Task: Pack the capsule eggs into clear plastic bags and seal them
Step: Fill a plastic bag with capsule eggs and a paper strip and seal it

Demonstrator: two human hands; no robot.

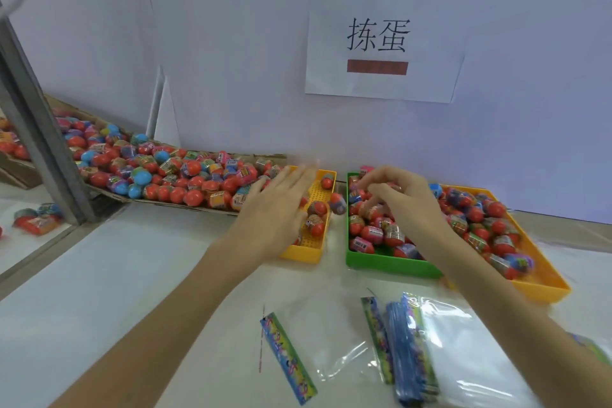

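Capsule eggs, mostly red with printed wraps, fill a green tray (381,262). My right hand (402,197) hovers over it with fingers curled down among the eggs (372,234); I cannot tell whether it grips one. My left hand (275,207) reaches with straight fingers over a small yellow tray (313,252) that holds a few eggs (317,209). Clear plastic bags with colourful header strips lie in a stack (417,351) at the front right. A single bag (288,358) lies to their left.
A larger yellow tray (543,286) of eggs stands right of the green one. A long cardboard tray (165,172) heaped with eggs runs along the wall at left. A grey metal post (39,129) stands far left. A paper sign (381,36) hangs on the wall.
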